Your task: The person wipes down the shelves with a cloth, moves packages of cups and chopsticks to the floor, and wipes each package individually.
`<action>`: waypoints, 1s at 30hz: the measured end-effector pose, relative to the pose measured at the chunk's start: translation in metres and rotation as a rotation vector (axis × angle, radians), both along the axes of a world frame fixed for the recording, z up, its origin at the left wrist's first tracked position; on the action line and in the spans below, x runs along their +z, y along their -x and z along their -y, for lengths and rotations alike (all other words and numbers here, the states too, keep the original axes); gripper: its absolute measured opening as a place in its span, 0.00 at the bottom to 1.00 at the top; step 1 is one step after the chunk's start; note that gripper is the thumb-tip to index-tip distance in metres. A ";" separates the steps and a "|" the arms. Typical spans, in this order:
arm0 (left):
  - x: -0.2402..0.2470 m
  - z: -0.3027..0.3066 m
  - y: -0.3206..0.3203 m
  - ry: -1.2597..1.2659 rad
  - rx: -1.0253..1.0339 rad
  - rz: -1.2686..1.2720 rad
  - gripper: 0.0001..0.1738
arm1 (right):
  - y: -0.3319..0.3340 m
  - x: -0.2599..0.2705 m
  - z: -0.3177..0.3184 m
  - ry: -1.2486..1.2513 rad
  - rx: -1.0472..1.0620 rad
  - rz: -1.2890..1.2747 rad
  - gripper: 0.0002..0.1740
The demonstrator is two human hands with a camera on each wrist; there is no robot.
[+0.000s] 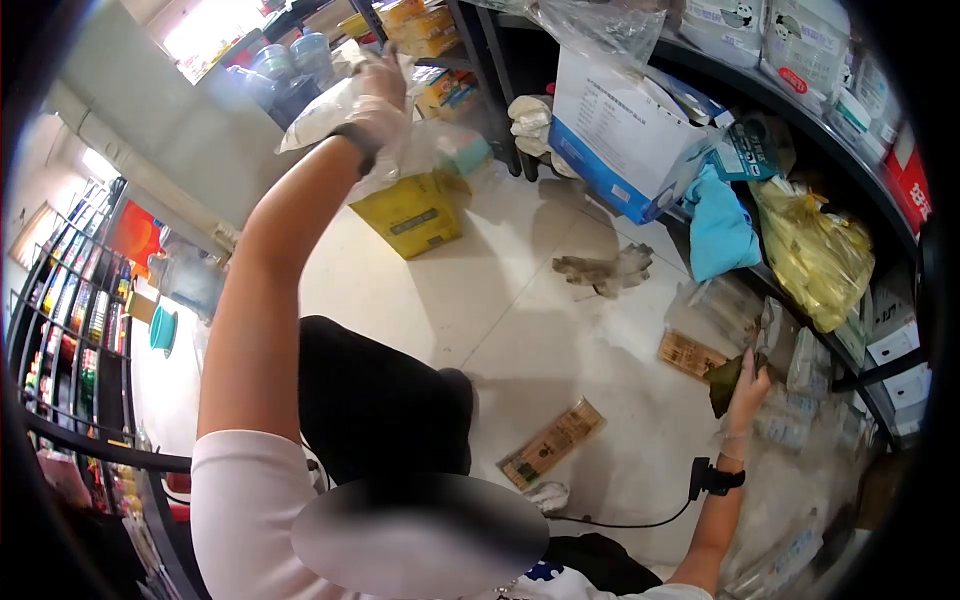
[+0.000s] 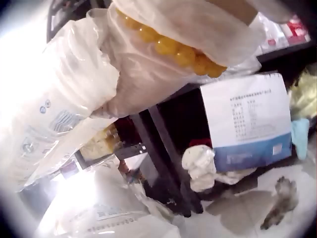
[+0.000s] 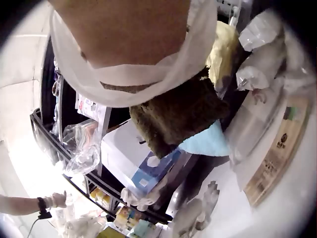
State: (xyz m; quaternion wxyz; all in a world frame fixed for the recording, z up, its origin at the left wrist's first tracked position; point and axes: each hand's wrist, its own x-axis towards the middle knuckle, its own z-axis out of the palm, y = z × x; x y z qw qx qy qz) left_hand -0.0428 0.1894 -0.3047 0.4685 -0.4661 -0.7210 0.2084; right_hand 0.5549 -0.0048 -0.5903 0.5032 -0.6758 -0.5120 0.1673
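At the upper left of the head view, my left hand (image 1: 382,92) is raised and grips a white plastic bag (image 1: 325,115). In the left wrist view the bag (image 2: 64,94) spreads out on the left, and yellow beads (image 2: 166,45) show through a translucent glove. A yellow bag (image 1: 408,215) stands on the floor below that hand. Low on the right, my right hand (image 1: 748,392) pinches a dark green-brown cloth (image 1: 720,386). Seen from the right wrist, the cloth (image 3: 178,116) hangs beyond a translucent glove cuff (image 3: 133,94).
Flat tan packs (image 1: 552,442) lie on the floor, along with dirty gloves (image 1: 602,270) and clear plastic packages (image 1: 785,425) by the right hand. Along the shelf (image 1: 700,62) stand a white-and-blue box (image 1: 625,130), a light-blue cloth (image 1: 722,228) and a yellow plastic bag (image 1: 815,245).
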 end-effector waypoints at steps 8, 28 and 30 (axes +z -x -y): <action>-0.014 -0.002 -0.090 0.468 0.190 -0.203 0.44 | 0.023 0.024 0.022 0.048 0.077 0.015 0.27; -0.053 -0.060 -0.049 0.053 0.168 0.059 0.66 | 0.001 -0.003 0.041 -0.097 0.079 0.151 0.25; -0.047 -0.047 -0.063 0.122 0.151 0.151 0.63 | -0.003 -0.003 0.046 -0.083 0.079 0.160 0.25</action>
